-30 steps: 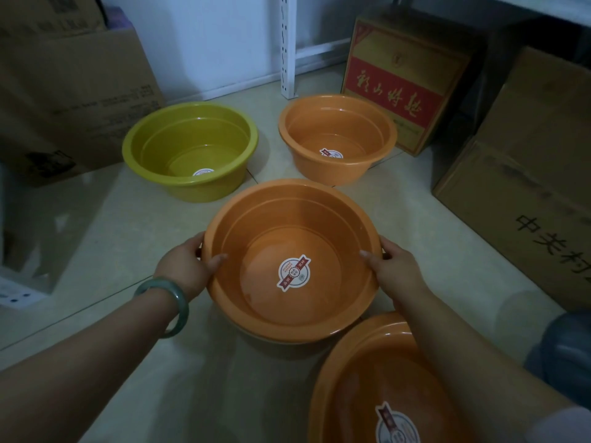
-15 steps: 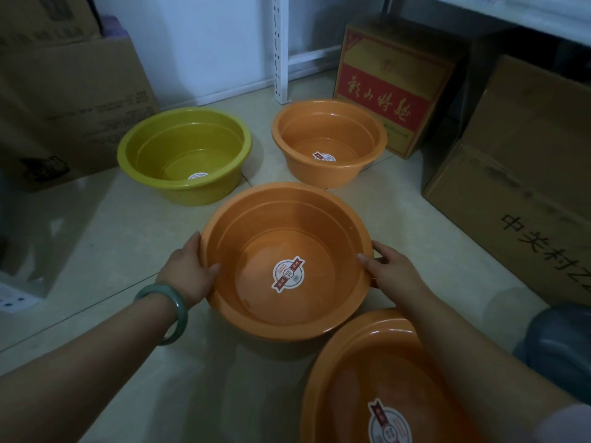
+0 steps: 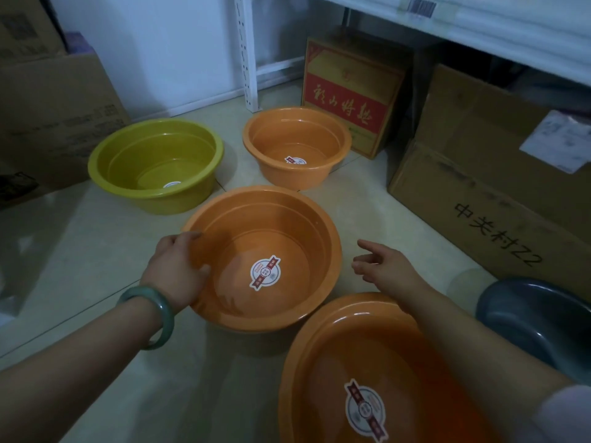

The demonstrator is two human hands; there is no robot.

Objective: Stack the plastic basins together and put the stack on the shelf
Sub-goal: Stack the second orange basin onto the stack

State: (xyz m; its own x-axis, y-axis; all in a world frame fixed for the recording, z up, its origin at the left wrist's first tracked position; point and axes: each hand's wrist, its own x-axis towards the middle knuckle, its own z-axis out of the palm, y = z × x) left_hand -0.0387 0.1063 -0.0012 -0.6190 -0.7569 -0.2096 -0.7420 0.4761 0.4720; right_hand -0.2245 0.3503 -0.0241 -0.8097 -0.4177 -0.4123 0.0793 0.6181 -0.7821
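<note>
Okay, I see my left hand (image 3: 174, 273) gripping the rim of the middle round orange plastic basin (image 3: 265, 260) on the floor (image 3: 96, 251); my right hand (image 3: 383, 266) hovers beside it, fingers spread, touching nothing. The yellow-green plastic basin (image 3: 156, 164) and the smaller orange plastic basin (image 3: 297, 145) sit toward the wall.

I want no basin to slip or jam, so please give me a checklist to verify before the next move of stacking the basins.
1. Left hand holds the rim of the middle orange basin: ok.
2. Right hand has a grip: not ok, it is open and off the rim.
3. Middle orange basin is empty, only a sticker inside: ok.
4. Near orange basin is free to lift: not ok, the right forearm lies across it.
5. Yellow-green basin and far orange basin stand upright, apart, and empty: ok.
6. Free space on the shelf: cannot tell.
</note>
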